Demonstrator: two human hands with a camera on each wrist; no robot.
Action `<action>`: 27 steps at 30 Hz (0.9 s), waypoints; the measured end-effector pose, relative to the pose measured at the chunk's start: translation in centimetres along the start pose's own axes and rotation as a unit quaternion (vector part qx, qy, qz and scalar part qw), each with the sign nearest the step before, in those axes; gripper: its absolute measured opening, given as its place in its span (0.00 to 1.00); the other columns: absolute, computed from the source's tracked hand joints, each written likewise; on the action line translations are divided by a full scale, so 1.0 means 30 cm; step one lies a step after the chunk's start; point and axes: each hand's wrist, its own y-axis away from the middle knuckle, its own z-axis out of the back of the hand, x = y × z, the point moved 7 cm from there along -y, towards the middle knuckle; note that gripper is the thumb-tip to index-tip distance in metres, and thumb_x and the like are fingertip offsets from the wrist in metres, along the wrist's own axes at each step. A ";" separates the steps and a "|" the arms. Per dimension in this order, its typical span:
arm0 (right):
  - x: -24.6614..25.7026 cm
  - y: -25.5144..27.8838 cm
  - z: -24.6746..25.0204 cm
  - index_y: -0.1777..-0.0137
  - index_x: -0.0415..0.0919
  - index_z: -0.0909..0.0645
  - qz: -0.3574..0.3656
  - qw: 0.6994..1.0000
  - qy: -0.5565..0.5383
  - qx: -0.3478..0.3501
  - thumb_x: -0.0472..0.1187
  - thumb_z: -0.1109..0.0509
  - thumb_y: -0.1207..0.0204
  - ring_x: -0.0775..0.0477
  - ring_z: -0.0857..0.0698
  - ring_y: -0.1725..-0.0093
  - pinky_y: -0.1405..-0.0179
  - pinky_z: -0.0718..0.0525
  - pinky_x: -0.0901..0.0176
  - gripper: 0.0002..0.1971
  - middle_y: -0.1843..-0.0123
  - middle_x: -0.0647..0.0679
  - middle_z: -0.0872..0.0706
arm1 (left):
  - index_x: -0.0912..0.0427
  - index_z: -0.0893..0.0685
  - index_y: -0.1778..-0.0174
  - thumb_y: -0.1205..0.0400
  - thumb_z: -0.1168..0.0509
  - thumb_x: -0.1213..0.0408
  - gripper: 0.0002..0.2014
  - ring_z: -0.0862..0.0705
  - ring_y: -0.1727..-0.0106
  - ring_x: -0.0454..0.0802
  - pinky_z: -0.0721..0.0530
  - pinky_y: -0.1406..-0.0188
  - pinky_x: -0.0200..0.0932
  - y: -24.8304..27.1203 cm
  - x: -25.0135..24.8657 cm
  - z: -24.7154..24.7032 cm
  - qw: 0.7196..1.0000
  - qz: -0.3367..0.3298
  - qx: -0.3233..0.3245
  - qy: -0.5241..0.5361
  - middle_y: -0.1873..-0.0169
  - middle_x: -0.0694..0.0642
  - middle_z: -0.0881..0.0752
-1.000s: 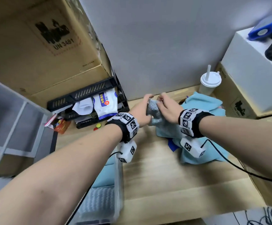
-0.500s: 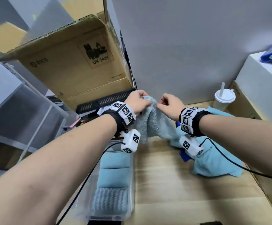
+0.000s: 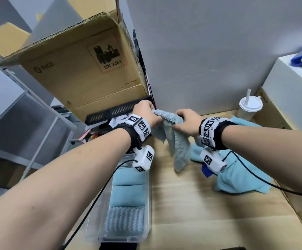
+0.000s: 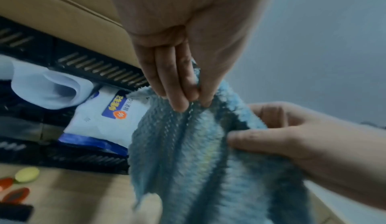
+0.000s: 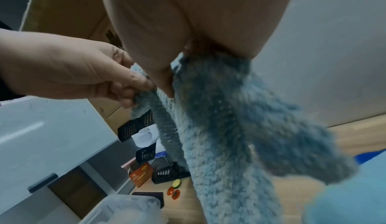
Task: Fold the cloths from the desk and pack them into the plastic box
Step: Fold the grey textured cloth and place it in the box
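1. Left hand [image 3: 147, 114]: clenched on the top edge of the fluffy blue cloth [image 3: 178, 145], fingers [image 4: 177, 85] pinching it.
2. Right hand [image 3: 187, 121]: grasping the same edge, just beside the left.
3. Cloth: hanging bunched above the desk [image 3: 191, 204], lifted near the back edge.
4. Plastic box [image 3: 147, 204]: at the desk's left edge, three folded cloths [image 3: 126, 195] packed in a row.
5. Loose blue cloths [image 3: 236, 177]: heaped toward the right edge.
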 end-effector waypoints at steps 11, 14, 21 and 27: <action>-0.100 0.009 0.122 0.62 0.46 0.15 -0.062 0.997 0.014 -0.050 0.38 0.26 0.36 0.55 0.18 0.71 0.67 0.20 0.67 0.03 0.68 0.54 0.13 | 0.56 0.25 0.73 0.26 0.32 0.65 0.11 0.18 0.56 0.60 0.18 0.58 0.47 0.010 0.093 -0.050 0.962 -0.122 0.114 -0.217 0.58 0.57 0.23; -0.122 0.006 0.143 0.64 0.45 0.15 -0.096 0.992 0.070 -0.036 0.41 0.24 0.37 0.48 0.16 0.68 0.64 0.17 0.62 0.03 0.68 0.53 0.13 | 0.53 0.28 0.73 0.27 0.33 0.66 0.12 0.17 0.58 0.59 0.22 0.64 0.43 0.008 0.112 -0.055 0.969 -0.102 0.122 -0.190 0.66 0.55 0.20; -0.149 0.008 0.192 0.60 0.41 0.17 -0.187 0.969 0.157 -0.025 0.39 0.27 0.38 0.40 0.14 0.63 0.61 0.17 0.59 0.07 0.65 0.47 0.13 | 0.56 0.29 0.76 0.28 0.33 0.63 0.13 0.25 0.70 0.55 0.27 0.72 0.39 -0.007 0.119 -0.028 0.971 -0.063 0.110 -0.204 0.77 0.53 0.25; -0.135 0.019 0.188 0.66 0.38 0.16 -0.178 0.976 0.128 -0.003 0.43 0.19 0.44 0.43 0.19 0.71 0.68 0.16 0.58 0.11 0.72 0.44 0.14 | 0.54 0.30 0.76 0.30 0.35 0.70 0.13 0.25 0.70 0.56 0.27 0.75 0.36 -0.006 0.149 -0.026 0.979 -0.013 0.111 -0.169 0.74 0.52 0.24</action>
